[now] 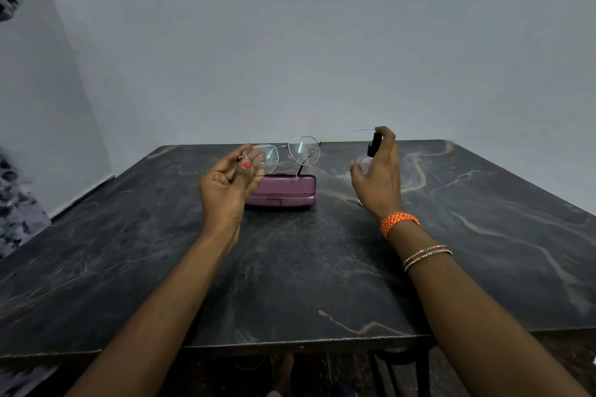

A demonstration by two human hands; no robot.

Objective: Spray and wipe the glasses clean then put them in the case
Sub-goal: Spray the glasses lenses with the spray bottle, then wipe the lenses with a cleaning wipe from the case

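My left hand (227,185) holds thin metal-framed glasses (303,151) by their left side, lifted above the table with the lenses facing me. Droplets speckle both lenses. One temple arm sticks out to the right toward the bottle. My right hand (379,171) grips a small clear spray bottle (371,155) with a black nozzle, index finger on top, nozzle pointing left at the glasses. A closed purple case (283,192) lies on the table under the glasses, between my hands.
A dark marble-patterned table (290,267) spans the view, its front edge near me and back edge against a pale grey wall. Patterned fabric shows at the far left. Chair or table legs are visible below the front edge.
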